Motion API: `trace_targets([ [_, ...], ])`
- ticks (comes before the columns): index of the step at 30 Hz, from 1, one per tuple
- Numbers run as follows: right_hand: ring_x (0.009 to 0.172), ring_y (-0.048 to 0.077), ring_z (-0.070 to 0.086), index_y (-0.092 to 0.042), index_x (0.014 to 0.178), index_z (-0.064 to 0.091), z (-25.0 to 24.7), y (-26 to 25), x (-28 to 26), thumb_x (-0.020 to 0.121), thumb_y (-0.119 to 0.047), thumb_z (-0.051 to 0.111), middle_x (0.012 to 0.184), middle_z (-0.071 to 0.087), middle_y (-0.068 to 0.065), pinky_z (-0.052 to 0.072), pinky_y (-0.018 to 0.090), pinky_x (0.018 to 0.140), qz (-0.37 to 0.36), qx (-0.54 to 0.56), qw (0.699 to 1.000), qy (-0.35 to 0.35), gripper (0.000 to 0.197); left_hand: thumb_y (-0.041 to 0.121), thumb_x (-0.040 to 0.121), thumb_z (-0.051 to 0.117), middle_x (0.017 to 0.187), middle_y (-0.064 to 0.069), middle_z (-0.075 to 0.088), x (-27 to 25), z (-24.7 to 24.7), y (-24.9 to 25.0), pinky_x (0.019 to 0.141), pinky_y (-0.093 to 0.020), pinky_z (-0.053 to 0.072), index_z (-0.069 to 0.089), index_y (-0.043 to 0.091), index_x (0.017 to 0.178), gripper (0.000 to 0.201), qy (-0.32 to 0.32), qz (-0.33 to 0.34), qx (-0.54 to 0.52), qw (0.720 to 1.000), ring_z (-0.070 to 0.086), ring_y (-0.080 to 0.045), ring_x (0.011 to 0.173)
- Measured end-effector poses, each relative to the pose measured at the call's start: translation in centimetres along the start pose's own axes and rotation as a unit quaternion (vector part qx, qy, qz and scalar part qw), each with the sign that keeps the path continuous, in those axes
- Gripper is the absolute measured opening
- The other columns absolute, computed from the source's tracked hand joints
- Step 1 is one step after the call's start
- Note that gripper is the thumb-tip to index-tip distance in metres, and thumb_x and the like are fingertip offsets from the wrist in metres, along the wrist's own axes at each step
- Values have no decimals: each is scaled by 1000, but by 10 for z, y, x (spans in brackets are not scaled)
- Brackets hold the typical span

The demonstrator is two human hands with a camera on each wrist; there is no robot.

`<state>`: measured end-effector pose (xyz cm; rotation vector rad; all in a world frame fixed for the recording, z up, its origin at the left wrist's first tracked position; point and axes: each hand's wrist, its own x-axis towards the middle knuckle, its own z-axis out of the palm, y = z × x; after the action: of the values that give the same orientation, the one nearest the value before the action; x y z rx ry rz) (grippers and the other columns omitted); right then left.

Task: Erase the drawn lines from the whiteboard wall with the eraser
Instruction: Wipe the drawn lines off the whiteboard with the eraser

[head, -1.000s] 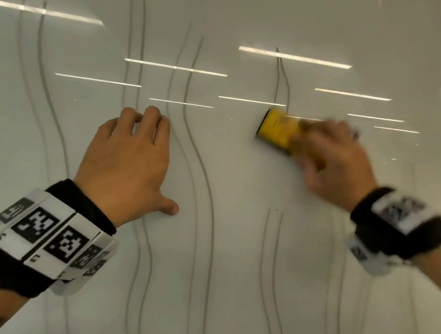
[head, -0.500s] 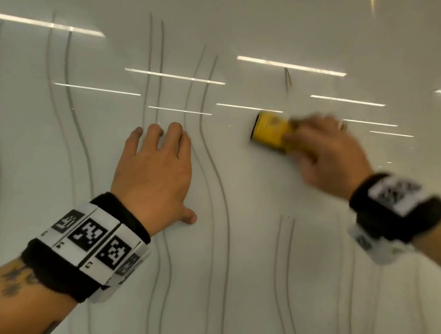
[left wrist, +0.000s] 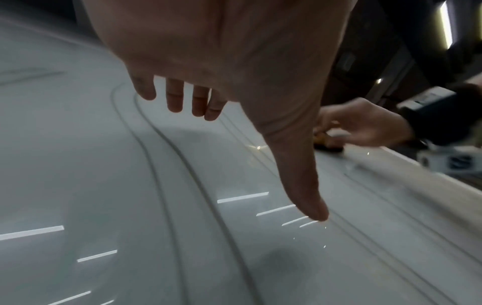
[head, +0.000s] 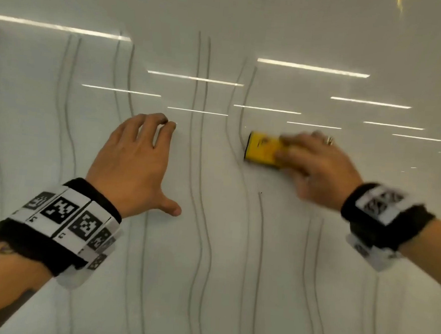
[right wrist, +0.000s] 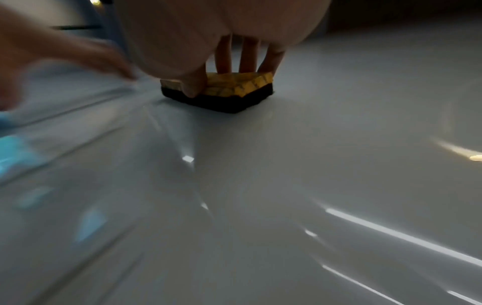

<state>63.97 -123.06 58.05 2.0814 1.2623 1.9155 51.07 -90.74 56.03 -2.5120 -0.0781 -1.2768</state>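
Observation:
My right hand (head: 316,168) grips a yellow eraser (head: 261,150) with a black felt underside (right wrist: 221,103) and presses it flat on the whiteboard wall (head: 233,272). The eraser's left end touches a curved grey line (head: 244,111). Thumb and fingers (right wrist: 193,86) clamp its sides in the right wrist view. My left hand (head: 136,166) rests spread on the wall to the left, fingertips (left wrist: 174,103) and thumb (left wrist: 310,206) on the surface. Several wavy paired lines (head: 200,217) run down the board between and below the hands. The patch right of the eraser looks wiped.
Ceiling light strips reflect off the glossy board (head: 312,67). More drawn line pairs stand at the far left (head: 67,104) and lower right (head: 311,277). In the left wrist view, a dark room lies beyond the wall's edge (left wrist: 391,51).
The eraser has slid left across the board, from the short line stub to the curved line pair. The stub above it is gone. The view has shifted, showing more lines at left.

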Motion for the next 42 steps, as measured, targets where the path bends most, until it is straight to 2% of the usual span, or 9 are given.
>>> trace_targets([
  [6,105,40,56,-13,109,67,-18,50,101,87,-25,66,121,59,15,37,34,84,251,-25,963,98,25,85,42,78,163,-11,10,-2,20,-1,123,-45,20,0,9,161,161,-32,-2,37,999,15,-32,149],
  [12,86,38,60,-15,104,73,12,-63,-11,85,-16,66,121,66,15,51,41,75,-35,42,998,-26,19,88,46,75,163,-9,10,-2,19,-2,125,-44,17,-3,10,161,159,-36,-3,57,998,15,-31,150],
  [15,86,39,61,-15,105,74,2,-39,10,86,-12,64,121,68,15,54,43,75,-100,24,993,-64,22,88,47,74,163,-9,8,-1,18,2,126,-44,14,-6,10,160,159,-42,-8,72,996,13,-31,149],
  [18,103,43,60,-19,105,73,-22,29,108,84,-18,73,122,64,14,47,39,90,107,1,991,79,21,88,49,73,163,-8,4,-1,19,1,126,-46,10,-9,11,160,158,-44,-12,77,996,10,-30,151],
  [21,117,37,56,-20,109,71,-39,59,169,89,-28,73,128,60,12,41,31,88,265,9,960,85,21,90,48,71,165,-6,4,-3,21,-2,126,-49,8,-10,13,161,158,-43,-15,72,996,9,-29,153],
  [30,84,38,59,-17,106,72,18,-71,29,88,-16,68,123,66,15,54,44,75,-150,56,984,-72,19,88,51,71,167,-5,-7,-4,20,0,126,-50,-1,-18,15,159,157,-58,-34,78,995,-2,-26,156],
  [33,84,43,61,-13,106,74,9,-28,79,87,-18,63,115,68,19,52,44,79,-117,27,993,-1,22,88,53,70,167,-4,-10,-4,21,1,126,-50,-2,-22,15,158,157,-62,-36,78,994,-5,-25,156],
  [37,105,39,57,-16,111,71,-7,18,160,89,-25,68,123,61,12,36,31,86,111,28,987,109,24,90,52,68,167,-3,-11,-4,22,2,126,-51,-1,-23,16,157,157,-63,-42,85,994,-5,-23,156],
  [42,83,42,61,-14,101,74,24,-60,79,86,-19,66,110,67,19,51,45,79,-79,61,994,42,17,91,53,65,167,-3,-15,-6,22,-1,126,-53,-2,-26,16,156,157,-65,-37,81,994,-9,-23,156],
])
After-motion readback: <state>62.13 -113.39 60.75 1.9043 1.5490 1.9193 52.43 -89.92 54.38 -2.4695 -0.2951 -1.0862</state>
